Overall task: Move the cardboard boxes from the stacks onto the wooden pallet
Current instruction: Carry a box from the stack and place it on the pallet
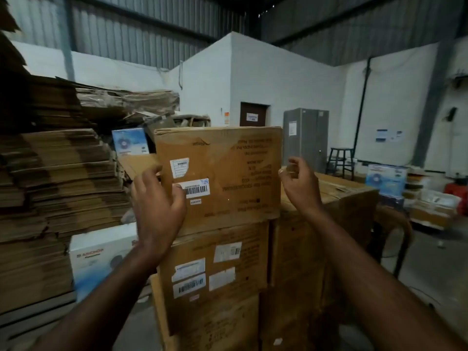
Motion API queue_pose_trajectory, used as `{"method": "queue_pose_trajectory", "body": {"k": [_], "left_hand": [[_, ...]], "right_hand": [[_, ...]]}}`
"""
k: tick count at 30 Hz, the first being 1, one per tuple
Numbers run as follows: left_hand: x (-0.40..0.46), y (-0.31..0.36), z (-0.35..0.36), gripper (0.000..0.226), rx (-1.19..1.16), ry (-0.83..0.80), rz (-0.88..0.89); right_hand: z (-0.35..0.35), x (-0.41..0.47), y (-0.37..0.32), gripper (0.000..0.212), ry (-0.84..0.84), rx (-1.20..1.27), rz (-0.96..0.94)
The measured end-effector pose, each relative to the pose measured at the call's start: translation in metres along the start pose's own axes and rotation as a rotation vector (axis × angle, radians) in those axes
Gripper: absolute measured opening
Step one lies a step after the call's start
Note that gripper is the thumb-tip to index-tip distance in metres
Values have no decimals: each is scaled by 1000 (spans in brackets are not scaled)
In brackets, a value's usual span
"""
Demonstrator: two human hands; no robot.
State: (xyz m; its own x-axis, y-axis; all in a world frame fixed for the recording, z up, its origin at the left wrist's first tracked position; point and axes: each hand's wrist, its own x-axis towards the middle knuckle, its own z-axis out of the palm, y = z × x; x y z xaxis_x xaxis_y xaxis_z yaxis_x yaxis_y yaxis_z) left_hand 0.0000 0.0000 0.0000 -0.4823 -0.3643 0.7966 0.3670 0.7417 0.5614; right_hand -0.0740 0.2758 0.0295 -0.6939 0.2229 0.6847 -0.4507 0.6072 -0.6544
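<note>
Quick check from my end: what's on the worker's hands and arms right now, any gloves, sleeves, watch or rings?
Nothing shows: the left hand and right hand are bare, no gloves, rings or watch visible. Both forearms are uncovered up to the frame's bottom edge, with no sleeve in view.

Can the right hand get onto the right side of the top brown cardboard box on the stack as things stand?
Probably yes. The right hand is raised beside the right edge of the top brown cardboard box, fingers loosely curled and holding nothing, with nothing visible between them. The lower neighbouring box leaves that side exposed.
</note>
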Motion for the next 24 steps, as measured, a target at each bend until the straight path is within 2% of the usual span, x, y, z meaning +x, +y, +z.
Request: {"method": "queue_pose_trajectory", "body": {"k": [3, 7, 10, 14, 17, 19, 21, 22, 23, 24], "left_hand": [[7, 1, 15, 62, -48, -6, -201], [25, -5, 25, 81, -366, -192, -599], [26, 5, 28, 71, -489, -302, -750], [31, 11, 32, 74, -619, -300, -856], [29, 12, 28, 72, -633, -277, -866], [28, 12, 21, 73, -643, -255, -880], [31, 8, 11, 91, -713, -273, -898], [35, 8, 4, 102, -744, -313, -908], [39, 8, -3, 100, -766, -349, -895], [45, 11, -10, 88, -770, -364, -863]], "right_hand": [[11, 9, 3, 63, -141, 154, 222], [22, 14, -2, 69, -285, 340, 370], [25, 16, -8, 76, -371, 394, 456], [26, 18, -16, 84, -372, 446, 513], [23, 14, -22, 86, -332, 490, 534], [20, 12, -30, 99, -358, 538, 581], [15, 12, -40, 117, -436, 583, 656], [11, 12, -46, 112, -480, 606, 680], [7, 12, -51, 98, -526, 634, 687], [3, 15, -54, 86, -542, 661, 697]]}}
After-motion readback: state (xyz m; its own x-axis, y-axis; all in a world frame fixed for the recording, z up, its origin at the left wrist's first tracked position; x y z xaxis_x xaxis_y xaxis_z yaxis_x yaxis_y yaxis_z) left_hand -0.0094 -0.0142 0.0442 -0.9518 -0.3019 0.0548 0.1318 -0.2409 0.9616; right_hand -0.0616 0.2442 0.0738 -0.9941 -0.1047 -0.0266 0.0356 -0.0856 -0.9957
